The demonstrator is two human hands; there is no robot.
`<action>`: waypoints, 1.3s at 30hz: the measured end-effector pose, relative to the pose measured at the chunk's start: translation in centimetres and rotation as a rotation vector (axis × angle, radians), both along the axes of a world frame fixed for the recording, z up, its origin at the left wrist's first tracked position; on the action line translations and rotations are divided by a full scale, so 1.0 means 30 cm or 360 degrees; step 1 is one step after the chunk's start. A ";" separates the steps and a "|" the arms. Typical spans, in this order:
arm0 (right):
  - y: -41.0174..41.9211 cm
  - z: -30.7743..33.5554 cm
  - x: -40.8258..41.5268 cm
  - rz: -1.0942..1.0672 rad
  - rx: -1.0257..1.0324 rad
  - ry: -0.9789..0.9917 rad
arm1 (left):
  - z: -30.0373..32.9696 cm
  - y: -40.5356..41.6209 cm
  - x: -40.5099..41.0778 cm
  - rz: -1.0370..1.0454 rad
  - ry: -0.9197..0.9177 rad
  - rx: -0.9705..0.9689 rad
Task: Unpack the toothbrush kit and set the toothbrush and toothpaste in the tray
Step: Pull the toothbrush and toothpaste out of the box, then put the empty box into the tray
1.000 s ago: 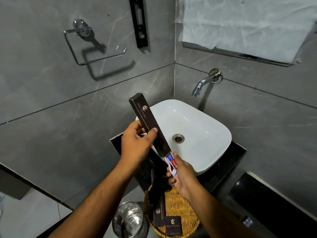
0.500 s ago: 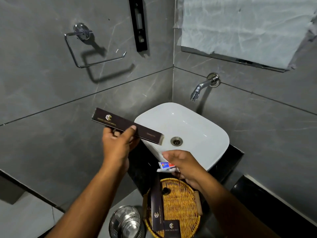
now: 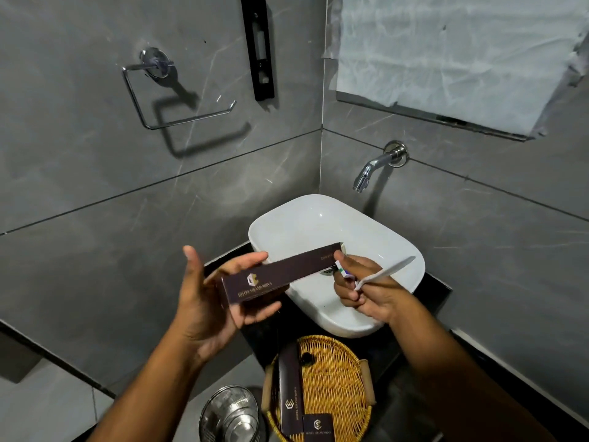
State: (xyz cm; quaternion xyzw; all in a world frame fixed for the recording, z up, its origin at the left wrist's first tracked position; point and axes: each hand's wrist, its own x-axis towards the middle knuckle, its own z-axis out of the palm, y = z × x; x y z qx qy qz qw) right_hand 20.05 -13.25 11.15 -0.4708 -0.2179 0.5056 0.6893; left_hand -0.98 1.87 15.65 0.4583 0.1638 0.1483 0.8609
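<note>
My left hand holds the long dark toothbrush kit box level over the sink's near edge. My right hand grips a white toothbrush, whose handle points up and right, together with a small toothpaste tube that peeks out by my thumb. The thumb touches the box's open right end. Below my hands sits a round wicker tray holding another long dark box, a small dark box and a small black item.
A white basin stands on a black counter in the corner, under a wall tap. A steel bin stands on the floor left of the tray. A towel ring hangs on the left wall.
The right hand has drawn the toothbrush and toothpaste fully out of the box and risen from above the tray to the box's right end. The left hand has tipped the box flat and lowered it.
</note>
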 end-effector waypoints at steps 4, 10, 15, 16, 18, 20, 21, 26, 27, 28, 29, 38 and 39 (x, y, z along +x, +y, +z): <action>0.002 0.066 0.040 0.0135 -0.0188 -0.0316 | 0.017 0.011 0.016 -0.0222 0.0331 0.0618; 0.048 0.092 0.032 0.0259 -0.0378 -0.0633 | -0.059 -0.034 0.063 -0.0345 0.0582 0.0772; 0.040 0.068 0.038 0.0144 -0.0629 -0.1146 | -0.146 -0.022 0.037 -0.0192 0.0673 0.0675; 0.037 0.058 0.038 0.0115 -0.0658 -0.1200 | -0.160 -0.014 0.029 -0.0143 0.0684 0.0640; 0.039 0.035 0.033 0.0102 -0.0684 -0.1290 | -0.190 0.004 0.013 -0.0047 0.0707 0.0562; 0.050 0.015 0.019 0.0124 -0.0701 -0.1463 | -0.219 0.023 -0.006 0.0048 0.0745 0.0518; 0.054 0.008 0.011 0.0133 -0.0704 -0.1569 | -0.236 0.034 -0.015 0.0093 0.0761 0.0507; 0.072 -0.014 -0.014 0.0237 -0.0729 -0.2034 | -0.347 0.099 -0.091 0.0350 0.0814 0.0417; 0.080 -0.013 -0.016 0.0272 -0.0756 -0.2106 | -0.375 0.113 -0.109 0.0399 0.0836 0.0403; 0.091 -0.012 -0.020 0.0336 -0.0796 -0.2192 | -0.406 0.127 -0.124 0.0451 0.0869 0.0393; 0.106 -0.013 -0.029 0.0411 -0.0843 -0.2292 | -0.438 0.141 -0.138 0.0502 0.0913 0.0390; 0.181 -0.176 -0.109 0.1095 -0.0945 -0.2781 | -0.798 0.223 -0.237 0.0695 0.1408 0.0442; 0.182 -0.211 -0.101 0.1099 -0.0913 -0.2803 | -0.856 0.229 -0.251 0.0687 0.1451 0.0436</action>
